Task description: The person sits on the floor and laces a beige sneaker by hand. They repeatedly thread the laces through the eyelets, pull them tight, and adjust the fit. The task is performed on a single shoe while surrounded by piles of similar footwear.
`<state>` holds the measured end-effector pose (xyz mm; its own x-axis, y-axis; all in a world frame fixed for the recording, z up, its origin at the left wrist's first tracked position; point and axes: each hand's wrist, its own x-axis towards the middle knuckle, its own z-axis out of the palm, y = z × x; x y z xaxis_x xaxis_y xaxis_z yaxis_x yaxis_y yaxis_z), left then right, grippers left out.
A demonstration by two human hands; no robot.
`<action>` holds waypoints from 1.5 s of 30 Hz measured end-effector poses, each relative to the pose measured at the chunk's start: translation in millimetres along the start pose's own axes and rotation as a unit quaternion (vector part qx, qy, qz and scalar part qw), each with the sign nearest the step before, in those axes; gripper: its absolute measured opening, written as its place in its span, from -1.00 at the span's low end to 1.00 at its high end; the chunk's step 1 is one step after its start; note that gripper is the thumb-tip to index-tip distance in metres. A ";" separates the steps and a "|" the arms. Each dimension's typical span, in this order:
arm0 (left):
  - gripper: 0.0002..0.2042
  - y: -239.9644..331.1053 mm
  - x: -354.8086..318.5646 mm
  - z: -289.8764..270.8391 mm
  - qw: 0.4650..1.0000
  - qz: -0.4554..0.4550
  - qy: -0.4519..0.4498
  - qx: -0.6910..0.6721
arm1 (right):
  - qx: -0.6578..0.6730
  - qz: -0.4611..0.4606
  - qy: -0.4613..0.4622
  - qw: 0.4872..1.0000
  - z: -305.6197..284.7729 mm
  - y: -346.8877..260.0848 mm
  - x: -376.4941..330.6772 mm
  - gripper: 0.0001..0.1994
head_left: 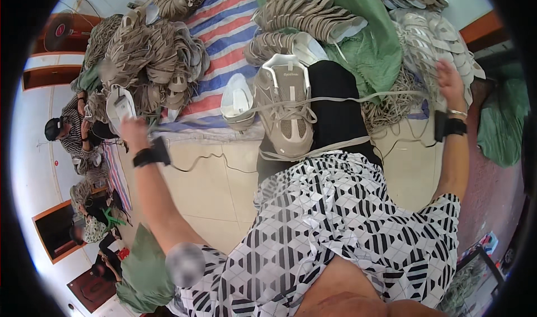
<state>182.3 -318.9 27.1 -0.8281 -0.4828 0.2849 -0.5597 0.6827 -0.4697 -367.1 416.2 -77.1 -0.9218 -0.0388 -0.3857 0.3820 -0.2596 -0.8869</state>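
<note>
Wears a white short-sleeved top (313, 216) patterned with black-striped and grey angular shapes. Bears a black band (146, 157) with a dark box (162, 150) on the left wrist (137, 142); likewise a second band (455, 127) and second box (439, 125) on the right wrist (458, 109), plus a thin bracelet (457, 113). Trails a thin dark cable (210, 157). Probably wears black trousers (335, 113), partly hidden.

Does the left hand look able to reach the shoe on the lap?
Probably yes: the shoe sits on the lap, and nothing solid seems between it and the left hand; only a lace crosses its top.
</note>
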 end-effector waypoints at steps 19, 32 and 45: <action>-0.82 347.4 -19.7 -114.6 0.694 0.056 -0.160 -0.699 | -0.162 0.116 -0.404 0.893 210.5 103.7 -173.7 -0.80; -0.85 362.4 -60.6 -109.0 0.730 -0.064 -0.069 -0.677 | -0.345 -0.100 -0.382 0.852 182.6 82.8 -197.7 -0.75; -0.83 348.5 -57.2 -118.0 0.759 0.015 -0.107 -0.641 | -0.476 -0.307 -0.527 0.633 199.3 91.9 -222.0 -0.82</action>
<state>30.8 11.3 -54.3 -0.8938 -0.4407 0.0827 -0.2255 0.6013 0.7665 -140.5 208.6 -22.4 -0.2547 -0.9659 0.0459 -0.6666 0.1410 -0.7320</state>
